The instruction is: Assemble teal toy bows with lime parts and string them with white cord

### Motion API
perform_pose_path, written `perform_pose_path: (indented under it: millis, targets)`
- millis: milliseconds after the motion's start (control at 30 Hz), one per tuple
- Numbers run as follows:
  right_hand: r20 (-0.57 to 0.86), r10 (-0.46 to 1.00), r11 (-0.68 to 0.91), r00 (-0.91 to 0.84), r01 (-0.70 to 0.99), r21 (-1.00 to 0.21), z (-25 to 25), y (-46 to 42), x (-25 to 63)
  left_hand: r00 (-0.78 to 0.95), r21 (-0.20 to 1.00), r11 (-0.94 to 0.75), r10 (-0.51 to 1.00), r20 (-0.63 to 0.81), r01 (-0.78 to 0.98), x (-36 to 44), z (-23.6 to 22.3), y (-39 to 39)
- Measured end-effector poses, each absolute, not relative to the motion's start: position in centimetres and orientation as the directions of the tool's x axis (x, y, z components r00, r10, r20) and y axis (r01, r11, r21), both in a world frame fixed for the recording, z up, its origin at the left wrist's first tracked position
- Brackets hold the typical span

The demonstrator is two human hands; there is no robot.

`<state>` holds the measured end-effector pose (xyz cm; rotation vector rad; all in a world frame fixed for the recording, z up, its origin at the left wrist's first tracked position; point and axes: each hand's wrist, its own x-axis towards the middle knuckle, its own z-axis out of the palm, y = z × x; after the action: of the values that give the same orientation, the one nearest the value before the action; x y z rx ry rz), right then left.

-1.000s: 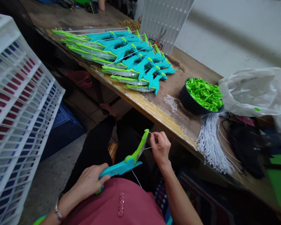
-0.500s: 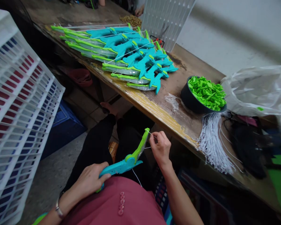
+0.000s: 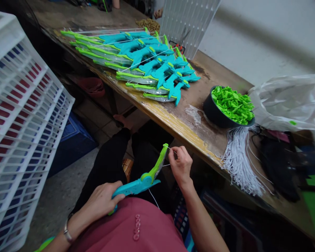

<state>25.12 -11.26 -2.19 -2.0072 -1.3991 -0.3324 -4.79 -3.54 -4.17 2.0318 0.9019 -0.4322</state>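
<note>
Over my lap, my left hand (image 3: 104, 199) is wrapped round the blue grip of a toy bow (image 3: 132, 187). The bow's green limb (image 3: 160, 161) slants up to the right, its tip near my right hand. My right hand (image 3: 181, 164) pinches a thin white string (image 3: 169, 148) that runs to the limb's tip. A loose stretch of string (image 3: 154, 198) hangs below the blue body. The bow's other end is hidden behind my left hand and against my shirt.
Several blue and green toy bows (image 3: 157, 66) lie overlapped on the table (image 3: 178, 120). A black bowl (image 3: 217, 113) of green pieces, a bundle of white strings (image 3: 241, 161) and a plastic bag (image 3: 291, 101) sit to the right. A white crate (image 3: 28, 122) stands left. Another person's hand (image 3: 158, 13) shows far back.
Both hands keep their hold on the bow and the string, almost still. The whole view has shifted very slightly.
</note>
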Motion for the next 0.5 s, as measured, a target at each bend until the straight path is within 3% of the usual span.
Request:
perform_pose_path:
  millis: [233,500]
  targets:
    - [0.487,0.781,-0.260,0.390,0.913,-0.314,-2.4,-11.2,25.1,0.678,0.567,-0.374,0.444,-0.586,0.734,-4.7,-4.1,-3.7]
    - [0.271,0.890,-0.341,0.366,0.930,-0.135,-2.6,-9.3,25.9,0.725,0.570,-0.448,0.445,-0.525,0.688,-3.9,-3.6,-3.7]
